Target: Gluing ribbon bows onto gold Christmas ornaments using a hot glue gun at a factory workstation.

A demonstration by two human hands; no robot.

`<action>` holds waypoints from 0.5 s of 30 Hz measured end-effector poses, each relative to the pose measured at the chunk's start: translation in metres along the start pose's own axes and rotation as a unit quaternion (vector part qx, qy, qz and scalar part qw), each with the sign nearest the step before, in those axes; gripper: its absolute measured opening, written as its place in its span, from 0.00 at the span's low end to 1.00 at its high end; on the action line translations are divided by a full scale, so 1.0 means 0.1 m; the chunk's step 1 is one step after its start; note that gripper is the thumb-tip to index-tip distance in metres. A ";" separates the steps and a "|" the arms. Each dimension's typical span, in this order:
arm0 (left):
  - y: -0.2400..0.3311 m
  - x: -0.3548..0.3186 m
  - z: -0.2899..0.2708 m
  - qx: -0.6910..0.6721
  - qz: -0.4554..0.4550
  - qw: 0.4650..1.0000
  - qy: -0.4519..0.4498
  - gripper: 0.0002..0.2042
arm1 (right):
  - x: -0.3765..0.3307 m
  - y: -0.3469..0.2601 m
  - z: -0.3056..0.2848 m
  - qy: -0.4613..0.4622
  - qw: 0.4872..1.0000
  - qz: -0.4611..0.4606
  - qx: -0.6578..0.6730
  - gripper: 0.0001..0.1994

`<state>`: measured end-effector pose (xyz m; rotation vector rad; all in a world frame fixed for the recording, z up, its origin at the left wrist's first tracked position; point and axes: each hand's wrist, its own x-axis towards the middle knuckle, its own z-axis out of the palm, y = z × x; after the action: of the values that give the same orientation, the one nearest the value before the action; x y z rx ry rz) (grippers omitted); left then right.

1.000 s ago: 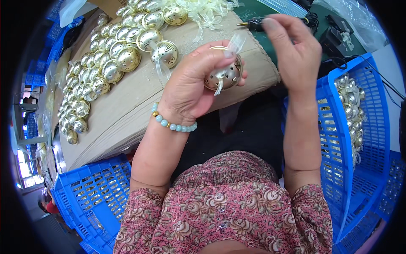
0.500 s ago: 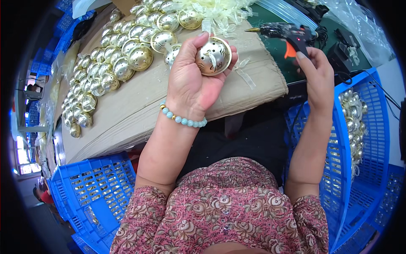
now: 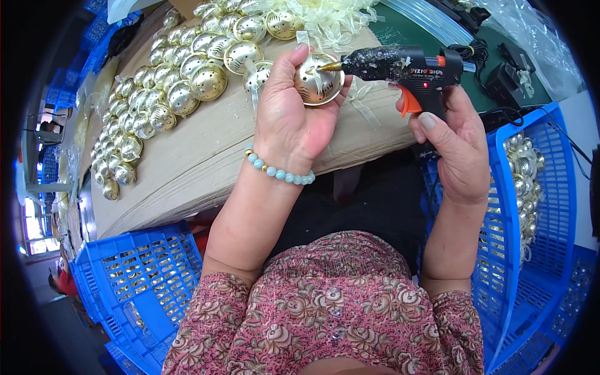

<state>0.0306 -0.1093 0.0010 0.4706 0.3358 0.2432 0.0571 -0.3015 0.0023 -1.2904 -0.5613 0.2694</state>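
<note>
Half a second ago my right hand (image 3: 459,147) was only reaching for the glue gun (image 3: 406,67) lying on the desk (image 3: 206,156); now it has picked the gun up and brought it over to the ball (image 3: 317,78). My left hand (image 3: 294,119) has kept the gold ball up in much the same place, above the brown card on the desk. The left fingers (image 3: 282,69) are curled tight round the ball, with its open face turned up and toward the right. The right fingers (image 3: 431,122) are closed round the gun's grip, close to the orange trigger. The gun lies almost flat, with its long body running left to right and its brass tip pointing left. That tip sits right at the ball's right edge, touching it or nearly so; I cannot tell which. So the ball is just left of the tip, in line with it. A thin pale ribbon (image 3: 317,84) lies across the ball's face. More gold balls (image 3: 181,81) lie in rows on the desk to the left, and a blue crate (image 3: 531,206) with more of them stands on my right.
</note>
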 end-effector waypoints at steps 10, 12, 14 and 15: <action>0.00 -0.01 0.01 0.003 0.015 1.000 -0.003 0.08 | -0.02 0.04 0.03 0.013 1.000 -0.003 0.022 0.21; 0.00 0.00 -0.01 -0.004 0.015 1.000 -0.010 0.08 | -0.02 0.05 0.05 0.018 1.000 -0.001 0.022 0.21; 0.00 0.00 -0.01 -0.007 0.014 1.000 -0.011 0.08 | -0.02 0.05 0.06 0.023 0.999 0.001 0.022 0.21; 0.00 0.00 -0.01 -0.010 0.013 1.000 -0.014 0.08 | -0.02 0.05 0.06 0.020 0.999 -0.001 0.027 0.21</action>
<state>0.0298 -0.1086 0.0003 0.4586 0.3002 0.2659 0.0533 -0.2962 -0.0024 -1.2410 -0.5179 0.2553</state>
